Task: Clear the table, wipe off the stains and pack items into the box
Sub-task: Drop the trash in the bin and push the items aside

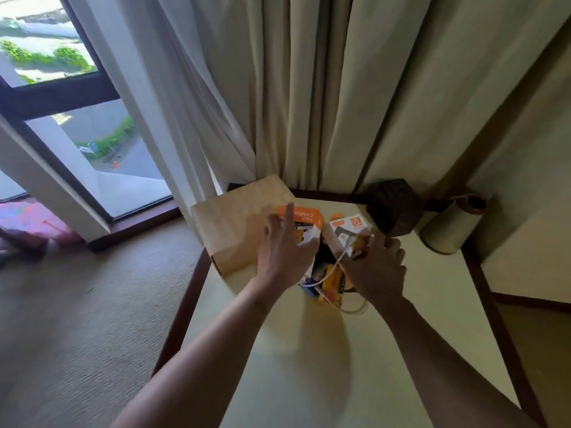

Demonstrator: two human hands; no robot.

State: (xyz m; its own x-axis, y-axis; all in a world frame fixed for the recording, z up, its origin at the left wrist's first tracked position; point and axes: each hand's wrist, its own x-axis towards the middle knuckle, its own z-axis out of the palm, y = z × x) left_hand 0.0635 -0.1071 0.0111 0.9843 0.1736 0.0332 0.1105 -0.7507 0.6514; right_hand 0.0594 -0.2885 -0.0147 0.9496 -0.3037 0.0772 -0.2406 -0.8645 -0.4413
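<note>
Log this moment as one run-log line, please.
left hand: open, on orange charger box | right hand: gripping white cable by second orange box | cardboard box: on table

desk top: pale cream desk (309, 350), smooth, faintly glossy, with a dark brown wooden rim
box: plain tan cardboard box (234, 230), matt paper surface
packets: orange-and-white printed card packets (350, 225), slightly shiny
cable: thin white cable (332, 270), smooth plastic
block: dark brown faceted block (394, 206), rough woven-looking texture
curtains: off-white cloth curtains (309, 88), matt, folded
floor: beige carpet (92, 304), ribbed, rough
</note>
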